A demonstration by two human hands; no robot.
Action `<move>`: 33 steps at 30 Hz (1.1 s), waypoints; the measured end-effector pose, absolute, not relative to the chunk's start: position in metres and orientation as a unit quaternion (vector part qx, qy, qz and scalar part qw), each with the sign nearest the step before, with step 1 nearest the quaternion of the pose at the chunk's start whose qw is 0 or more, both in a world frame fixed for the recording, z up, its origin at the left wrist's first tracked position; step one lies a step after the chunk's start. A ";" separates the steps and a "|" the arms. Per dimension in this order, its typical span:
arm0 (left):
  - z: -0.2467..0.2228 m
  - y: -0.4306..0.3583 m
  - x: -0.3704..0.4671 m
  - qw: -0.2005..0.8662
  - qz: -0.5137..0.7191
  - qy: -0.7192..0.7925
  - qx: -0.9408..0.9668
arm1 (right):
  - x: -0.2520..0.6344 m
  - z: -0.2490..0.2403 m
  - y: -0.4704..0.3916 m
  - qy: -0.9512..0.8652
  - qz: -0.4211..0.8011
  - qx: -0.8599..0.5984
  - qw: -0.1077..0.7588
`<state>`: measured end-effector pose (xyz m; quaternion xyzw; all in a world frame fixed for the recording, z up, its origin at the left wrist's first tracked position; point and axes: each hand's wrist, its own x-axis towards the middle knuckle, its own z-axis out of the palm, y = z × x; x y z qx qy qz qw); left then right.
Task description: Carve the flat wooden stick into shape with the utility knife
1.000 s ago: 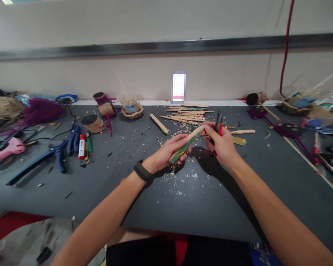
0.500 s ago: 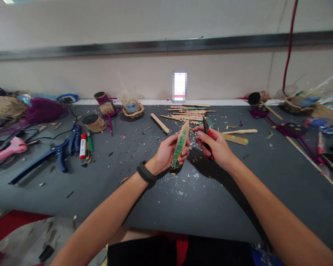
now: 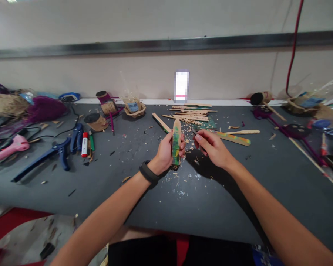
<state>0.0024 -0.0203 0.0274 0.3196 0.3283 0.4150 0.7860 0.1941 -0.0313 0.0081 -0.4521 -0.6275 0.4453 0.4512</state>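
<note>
My left hand (image 3: 164, 149) is wrapped round a pointed wooden stick (image 3: 176, 142) with green, blue and yellow paint on its face. The stick stands nearly upright, its bare tip pointing away from me. To its right, my right hand (image 3: 212, 146) is closed on a utility knife (image 3: 194, 130). Only a small dark end of the knife shows past the fingers; its red and black body is hidden by the hand. The two hands are apart, and the knife does not touch the stick.
Beyond my hands lie several carved sticks (image 3: 192, 115) among wood shavings. A painted strip (image 3: 234, 138) is at right. On the left are blue cutters (image 3: 54, 149), a red-and-white marker (image 3: 84, 145) and a pink glue gun (image 3: 13, 144). A phone (image 3: 181, 85) leans on the wall.
The painted stick has turned more upright, its tip swinging left. My right hand has rotated, so the knife's red and black body is now hidden. The view has shifted slightly.
</note>
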 end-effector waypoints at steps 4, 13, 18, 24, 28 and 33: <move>0.025 -0.020 0.003 0.782 0.415 0.328 0.330 | 0.193 0.009 -0.032 -0.655 0.410 -0.461 0.437; 0.019 -0.019 0.004 0.770 0.424 0.342 0.333 | 0.193 0.004 -0.031 -0.675 0.362 -0.482 0.425; 0.020 -0.018 0.005 0.772 0.434 0.340 0.315 | 0.195 0.003 -0.031 -0.712 0.333 -0.474 0.398; 0.017 -0.018 0.006 0.768 0.447 0.341 0.306 | 0.196 0.002 -0.031 -0.728 0.264 -0.505 0.381; 0.018 -0.019 0.008 0.751 0.454 0.362 0.316 | 0.200 0.005 -0.031 -0.749 0.204 -0.516 0.362; 0.022 -0.022 0.010 0.737 0.441 0.390 0.332 | 0.204 0.008 -0.034 -0.766 0.187 -0.504 0.353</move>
